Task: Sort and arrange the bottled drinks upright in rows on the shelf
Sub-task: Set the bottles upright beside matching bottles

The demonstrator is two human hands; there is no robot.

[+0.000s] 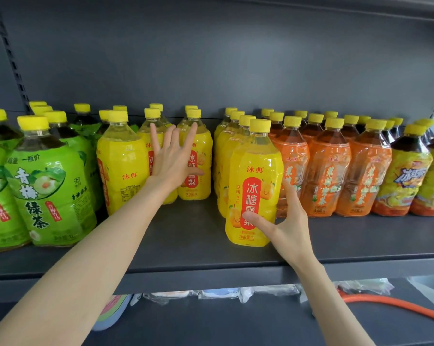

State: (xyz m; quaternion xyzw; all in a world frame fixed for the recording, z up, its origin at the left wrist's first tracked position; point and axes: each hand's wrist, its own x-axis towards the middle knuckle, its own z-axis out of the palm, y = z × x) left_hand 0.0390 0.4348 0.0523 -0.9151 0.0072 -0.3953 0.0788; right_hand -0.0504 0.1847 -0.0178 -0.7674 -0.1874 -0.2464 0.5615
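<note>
Yellow pear-drink bottles stand upright on the grey shelf. My right hand is at the front yellow bottle, thumb on its label and fingers at its right side, loosely spread. My left hand reaches further back with fingers straight and spread, in front of two yellow bottles in the middle rows. Another yellow bottle stands to the left with its label turned sideways.
Green tea bottles fill the left end. Orange-labelled tea bottles and iced tea bottles stand in rows on the right. A lower shelf holds wrapped goods and an orange hose.
</note>
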